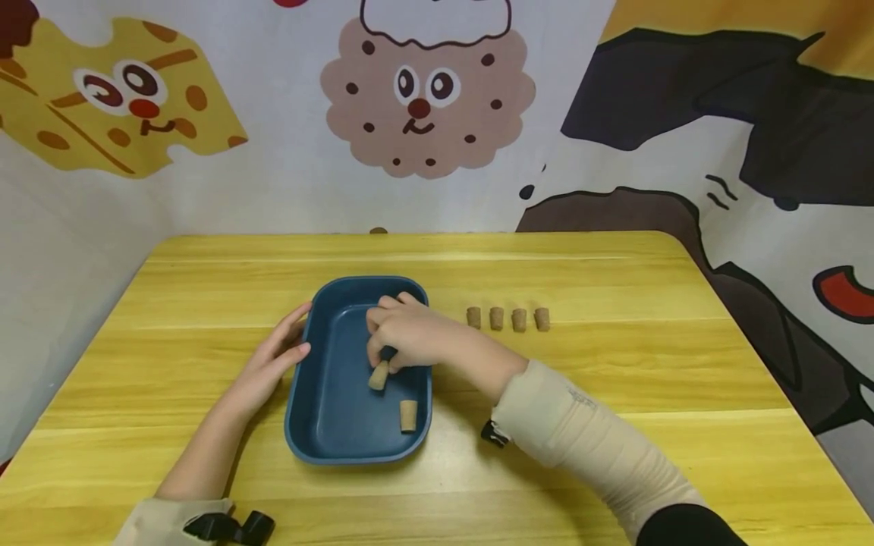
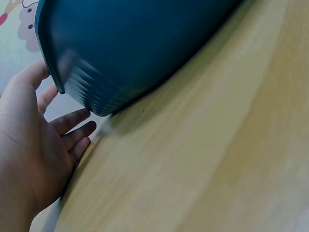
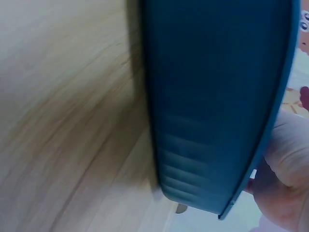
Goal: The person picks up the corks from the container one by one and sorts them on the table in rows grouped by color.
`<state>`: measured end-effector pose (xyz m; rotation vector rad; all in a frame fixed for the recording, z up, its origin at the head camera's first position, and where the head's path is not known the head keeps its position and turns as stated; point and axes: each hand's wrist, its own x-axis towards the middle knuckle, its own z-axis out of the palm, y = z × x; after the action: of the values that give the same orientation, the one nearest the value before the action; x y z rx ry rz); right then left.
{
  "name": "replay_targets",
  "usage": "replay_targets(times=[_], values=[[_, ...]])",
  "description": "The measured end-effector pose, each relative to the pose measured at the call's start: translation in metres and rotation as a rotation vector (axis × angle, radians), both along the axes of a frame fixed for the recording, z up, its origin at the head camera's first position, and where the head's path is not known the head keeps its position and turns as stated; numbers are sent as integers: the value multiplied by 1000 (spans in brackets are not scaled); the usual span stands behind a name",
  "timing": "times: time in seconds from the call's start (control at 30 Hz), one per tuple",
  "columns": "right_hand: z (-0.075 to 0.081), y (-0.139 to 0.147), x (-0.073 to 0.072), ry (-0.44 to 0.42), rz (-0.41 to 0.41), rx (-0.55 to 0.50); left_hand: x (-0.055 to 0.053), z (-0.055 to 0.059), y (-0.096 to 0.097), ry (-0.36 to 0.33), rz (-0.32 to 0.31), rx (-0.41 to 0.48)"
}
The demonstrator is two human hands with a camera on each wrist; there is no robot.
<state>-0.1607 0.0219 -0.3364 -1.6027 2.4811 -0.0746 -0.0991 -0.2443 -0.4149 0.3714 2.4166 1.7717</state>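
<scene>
A blue rectangular tray (image 1: 341, 453) sits on the table, its ribbed outer wall showing in both wrist views. My left hand (image 1: 271, 361) touches the tray's left rim with fingers extended; in the left wrist view, the left hand (image 2: 43, 145) lies along the outside of the wall. Reaching over the right rim, my right hand (image 1: 413, 331) pinches a small tapered cork (image 1: 378, 377) by its upper end, low inside the tray. Another cork (image 1: 408, 416) lies in the tray's near right corner. The right wrist view shows the right hand (image 3: 287, 169) partly behind the tray wall.
Several corks (image 1: 519, 320) stand in a row on the wooden table (image 1: 614, 425), right of the tray and beyond the right forearm. Behind the table's far edge hangs a cloth (image 1: 273, 189) printed with cartoon food.
</scene>
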Motion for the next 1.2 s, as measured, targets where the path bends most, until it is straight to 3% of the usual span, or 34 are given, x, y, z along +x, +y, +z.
replay_targets(times=[0.2,0.67,0.9,1.2], values=[[8,6,4,65,-2,-83,-1,0,0,12,-9,-3],[17,32,20,65,-80,-335,0,0,0,10,-9,-8],[19,48,33,111,-246,-441,0,-1,0,10,-7,-3],[21,72,46,145,-474,-477,0,-1,1,9,-4,-1]])
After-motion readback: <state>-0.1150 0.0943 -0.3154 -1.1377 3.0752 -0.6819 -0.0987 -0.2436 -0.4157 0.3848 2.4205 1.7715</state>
